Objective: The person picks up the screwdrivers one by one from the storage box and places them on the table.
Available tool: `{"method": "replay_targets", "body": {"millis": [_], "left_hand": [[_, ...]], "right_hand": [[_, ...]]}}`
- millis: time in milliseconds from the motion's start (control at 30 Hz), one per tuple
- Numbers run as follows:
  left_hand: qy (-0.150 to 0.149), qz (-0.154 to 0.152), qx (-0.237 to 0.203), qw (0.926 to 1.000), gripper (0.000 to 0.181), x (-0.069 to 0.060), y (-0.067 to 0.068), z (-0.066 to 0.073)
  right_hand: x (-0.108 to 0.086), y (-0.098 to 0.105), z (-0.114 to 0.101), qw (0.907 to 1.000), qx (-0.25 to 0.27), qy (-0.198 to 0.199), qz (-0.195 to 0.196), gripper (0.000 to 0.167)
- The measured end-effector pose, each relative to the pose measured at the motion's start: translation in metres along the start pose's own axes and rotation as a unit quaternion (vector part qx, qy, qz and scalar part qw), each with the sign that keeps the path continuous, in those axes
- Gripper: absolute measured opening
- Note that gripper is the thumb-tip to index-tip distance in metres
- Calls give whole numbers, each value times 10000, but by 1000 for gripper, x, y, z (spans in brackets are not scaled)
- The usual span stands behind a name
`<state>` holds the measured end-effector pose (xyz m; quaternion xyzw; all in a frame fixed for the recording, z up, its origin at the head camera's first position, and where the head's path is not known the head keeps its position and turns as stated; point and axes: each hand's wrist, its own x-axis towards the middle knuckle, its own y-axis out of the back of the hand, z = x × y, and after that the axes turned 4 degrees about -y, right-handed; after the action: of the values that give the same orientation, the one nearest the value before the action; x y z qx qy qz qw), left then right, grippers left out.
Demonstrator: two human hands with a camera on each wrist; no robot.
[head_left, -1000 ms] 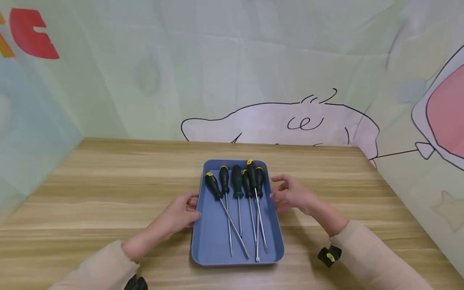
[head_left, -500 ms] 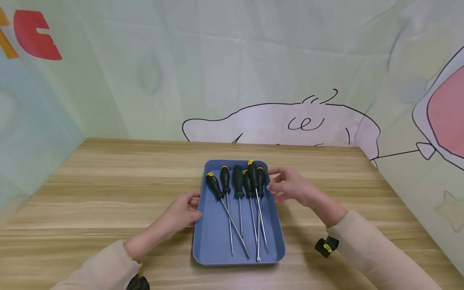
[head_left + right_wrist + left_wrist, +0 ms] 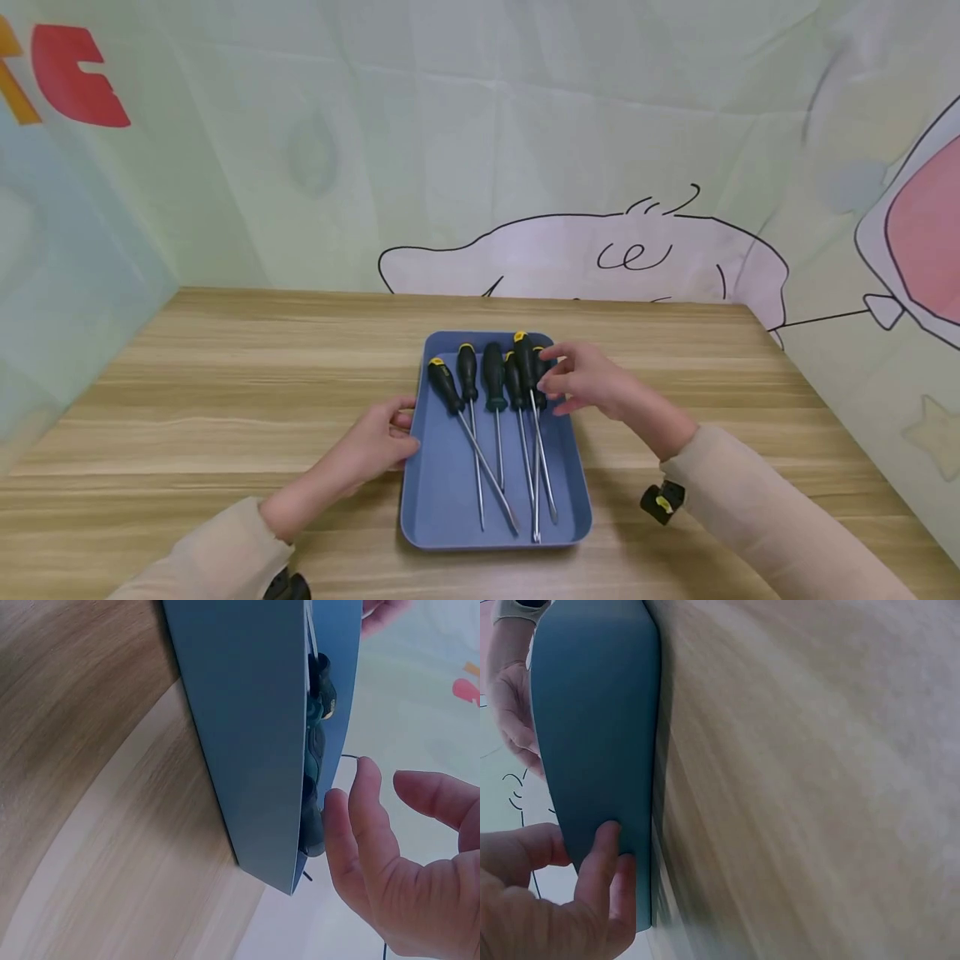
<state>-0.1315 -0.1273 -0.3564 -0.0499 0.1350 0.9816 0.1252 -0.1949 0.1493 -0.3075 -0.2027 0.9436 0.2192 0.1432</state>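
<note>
A blue tray point(image 3: 450, 508) lies on the wooden table, holding several screwdrivers with black handles, most with yellow ends, and steel shafts towards the near side. My left hand point(image 3: 375, 442) grips the tray's left side; in the left wrist view its fingers point(image 3: 607, 844) press the outer wall and the thumb is at the rim. Over the right rim hovers my right hand point(image 3: 588, 383), fingers apart and slightly bent around nothing. Its fingertips are near the rightmost screwdriver point(image 3: 540, 400), partly covering the handle, and near the crossing screwdriver point(image 3: 524, 362) on top.
The wooden table point(image 3: 285, 367) extends on both sides of the tray. Behind it hangs a pale printed cloth point(image 3: 360, 167) with a cartoon drawing. A black wrist camera point(image 3: 662, 502) sits under the right sleeve.
My right hand has moved left from beside the tray to above its right rim and the screwdriver handles. The left hand and the tray stay in place.
</note>
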Motion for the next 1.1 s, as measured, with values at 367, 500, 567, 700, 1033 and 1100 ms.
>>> {"method": "replay_targets", "body": {"millis": [367,500,567,700,1033,1100], "left_hand": [[11,28,-51,10000,54,0,1,-3],[6,30,-95,9999,54,-1,2,-3],[5,29,-118,9999,55,-1,2,-2],[4,46,-131,9999,55,-1,2,-2],[-45,23,-120,9999,55,0,0,-2],[-30,39,-105,9999,55,0,0,-2]], "right_hand": [[9,-11,-8,9997,74,-172,-135,50],[13,-14,-12,9995,54,-313,-94,49],[15,-15,-14,9993,35,-372,-70,50],[19,-18,-16,9989,70,-441,-106,50],[22,-26,-19,9980,68,-615,-141,50],[22,-29,-20,9981,73,-577,-191,50]]}}
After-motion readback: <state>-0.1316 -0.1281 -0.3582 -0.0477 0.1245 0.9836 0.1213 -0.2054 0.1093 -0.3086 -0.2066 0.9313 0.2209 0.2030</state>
